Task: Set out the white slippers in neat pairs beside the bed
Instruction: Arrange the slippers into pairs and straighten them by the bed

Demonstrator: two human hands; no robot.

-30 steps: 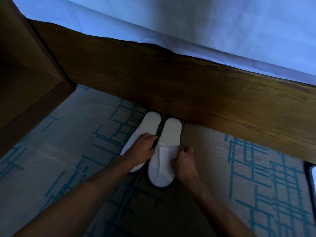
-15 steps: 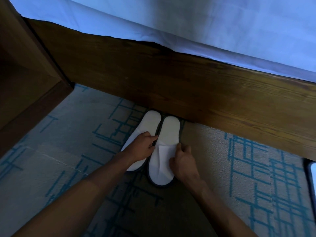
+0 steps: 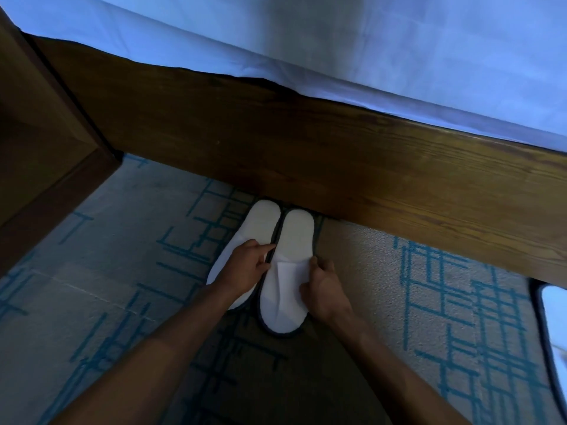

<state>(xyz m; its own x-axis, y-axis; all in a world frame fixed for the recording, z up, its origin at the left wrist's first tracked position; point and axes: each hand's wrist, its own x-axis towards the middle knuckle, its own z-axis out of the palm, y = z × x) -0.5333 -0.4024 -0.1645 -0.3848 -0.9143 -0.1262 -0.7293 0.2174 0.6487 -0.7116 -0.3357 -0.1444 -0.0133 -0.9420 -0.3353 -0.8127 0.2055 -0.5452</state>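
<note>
Two white slippers with dark rims lie side by side on the carpet, their far ends against the wooden bed frame (image 3: 352, 167). My left hand (image 3: 247, 266) rests on the left slipper (image 3: 260, 219), its index finger stretched toward the gap between the pair. My right hand (image 3: 322, 286) holds the right slipper (image 3: 296, 231) at its right edge, thumb on the folded upper. The two slippers touch along their inner edges.
A white thing with a dark rim (image 3: 552, 320), maybe another slipper, is cut off at the right edge. A dark wooden cabinet (image 3: 40, 142) stands at the left. White bedding (image 3: 368, 41) hangs over the frame. Grey carpet with blue lines (image 3: 460, 302) spreads on both sides.
My right thumb has shifted onto the right slipper's upper. The slippers and my left hand have barely moved.
</note>
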